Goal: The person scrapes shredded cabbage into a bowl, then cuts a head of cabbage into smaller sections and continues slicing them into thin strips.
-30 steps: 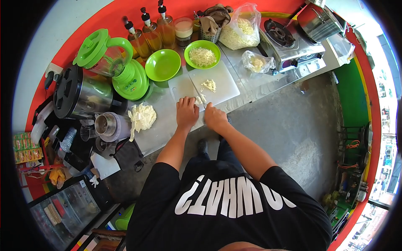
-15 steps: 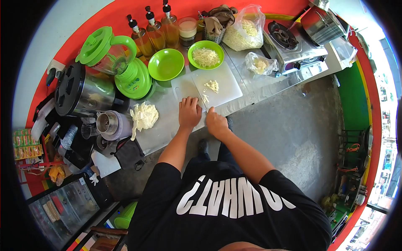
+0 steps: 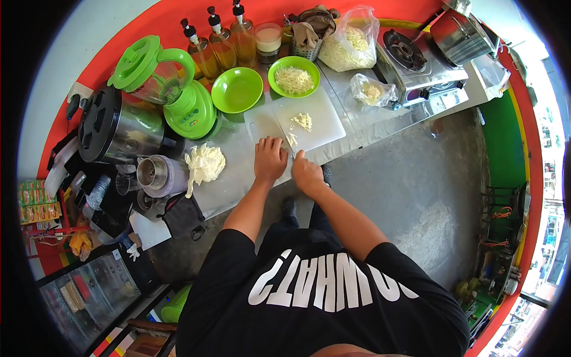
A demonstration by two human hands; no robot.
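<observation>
A white cutting board [image 3: 323, 128] lies at the counter's front edge with a small heap of pale chopped strips [image 3: 302, 122] on it. My right hand [image 3: 308, 173] is closed round the handle of a knife, whose thin blade [image 3: 292, 149] points onto the board. Just left of the blade, my left hand [image 3: 270, 160] rests on the board with its fingers curled together; whatever is under them is hidden. A few cut pieces [image 3: 291, 139] lie beside the blade. Beyond the board stands a green bowl [image 3: 315, 88] of pale shreds.
Left of it is another green bowl [image 3: 237, 90]. A pile of pale leaves [image 3: 205, 163] lies on the counter near a green blender [image 3: 189, 110]. Pump bottles [image 3: 222, 46] stand behind. To the right are a bag of shreds [image 3: 350, 47], a small bag [image 3: 373, 91] and a gas stove [image 3: 425, 77].
</observation>
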